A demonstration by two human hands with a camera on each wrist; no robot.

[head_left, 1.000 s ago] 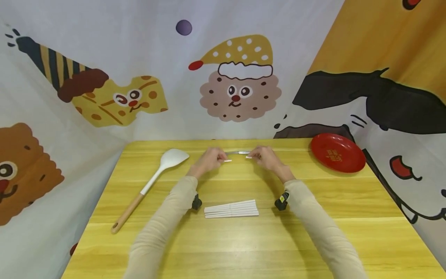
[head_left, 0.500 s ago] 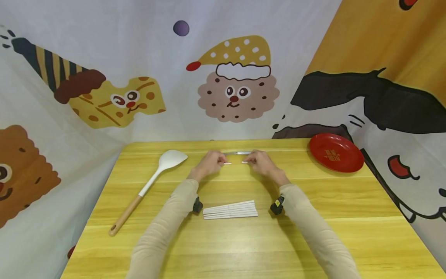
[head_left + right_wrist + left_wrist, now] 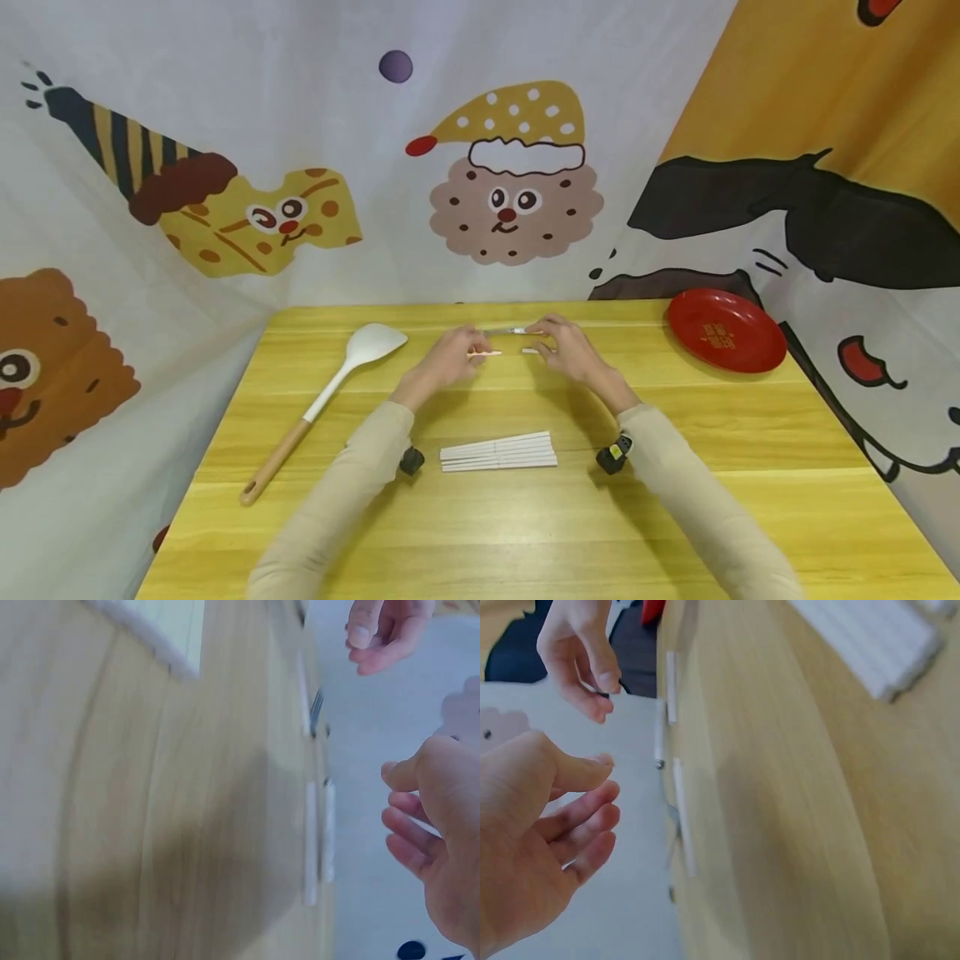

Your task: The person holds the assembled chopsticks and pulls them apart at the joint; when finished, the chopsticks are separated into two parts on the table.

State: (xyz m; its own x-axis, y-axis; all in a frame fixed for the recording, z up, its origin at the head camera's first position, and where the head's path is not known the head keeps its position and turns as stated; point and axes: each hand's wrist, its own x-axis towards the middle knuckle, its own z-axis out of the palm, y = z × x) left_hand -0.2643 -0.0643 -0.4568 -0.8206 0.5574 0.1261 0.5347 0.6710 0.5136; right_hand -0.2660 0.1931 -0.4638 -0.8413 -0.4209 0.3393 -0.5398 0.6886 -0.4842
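Observation:
Two thin white sticks lie near the table's back edge, a left stick [image 3: 492, 353] [image 3: 684, 817] and a right stick [image 3: 529, 350] [image 3: 310, 844]. My left hand [image 3: 454, 357] [image 3: 536, 832] hovers by the left one, fingers loosely bent and nothing between them. Beside the right stick is my right hand [image 3: 567, 350] [image 3: 442, 832], its thumb and fingers apart and bare. Just behind the sticks lies a fork [image 3: 516, 331] [image 3: 316, 712] with a white handle, partly covered by my hands in the head view.
Closer to me, several white sticks lie side by side in a flat bundle [image 3: 498, 452]. A white turner [image 3: 367, 343] with a wooden handle lies at left. The red plate [image 3: 727, 331] is at the back right. A printed curtain [image 3: 375, 275] hangs behind the table [image 3: 495, 533].
Both hands have let go of the two short-looking white sticks and opened their fingers slightly. The sticks now lie on the table. The bundle, turner and plate have not moved.

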